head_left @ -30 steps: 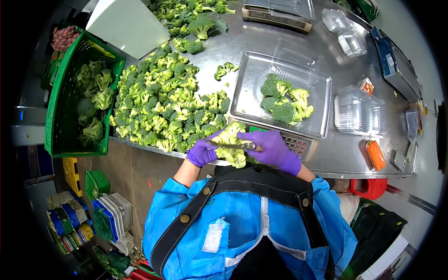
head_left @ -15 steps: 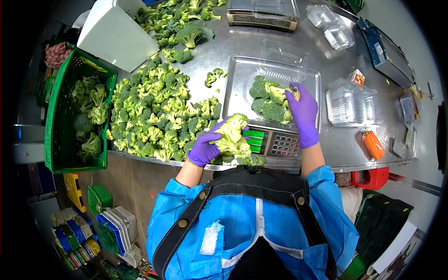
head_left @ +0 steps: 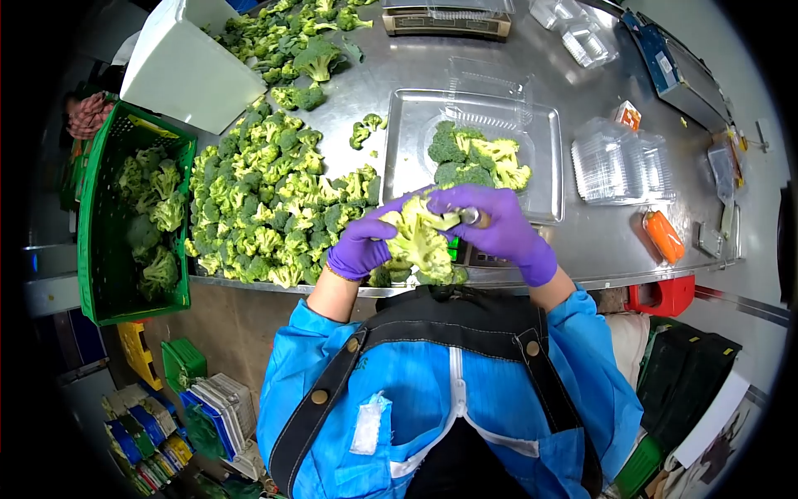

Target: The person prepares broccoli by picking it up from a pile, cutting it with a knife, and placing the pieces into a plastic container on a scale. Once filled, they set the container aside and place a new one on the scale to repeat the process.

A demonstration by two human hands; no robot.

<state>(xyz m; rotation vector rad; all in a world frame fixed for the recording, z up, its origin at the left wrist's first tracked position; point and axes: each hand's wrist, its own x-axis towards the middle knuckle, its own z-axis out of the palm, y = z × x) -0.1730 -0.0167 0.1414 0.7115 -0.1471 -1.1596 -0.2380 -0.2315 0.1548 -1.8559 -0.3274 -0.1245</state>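
My left hand [head_left: 366,241], in a purple glove, is closed around a large piece of broccoli [head_left: 420,237] above the front edge of the table. My right hand [head_left: 499,229], also gloved, grips a small knife [head_left: 474,218] by its handle, against the top of that broccoli; its blade is mostly hidden. Just beyond both hands, several broccoli florets [head_left: 478,158] lie in an open clear plastic container [head_left: 490,96] on the metal tray of a scale [head_left: 399,125]. The scale's keypad is largely covered by my right hand.
Left of the scale spreads a big heap of cut broccoli [head_left: 258,200]. A green crate [head_left: 96,249] with broccoli stands at the far left, near a white foam box [head_left: 187,71]. Stacked clear containers [head_left: 619,162] and an orange packet [head_left: 662,237] lie on the right. Another scale [head_left: 449,25] is behind.
My right hand has come from the florets in the container to the broccoli in my left hand, bringing the knife against it. The view has shifted slightly.
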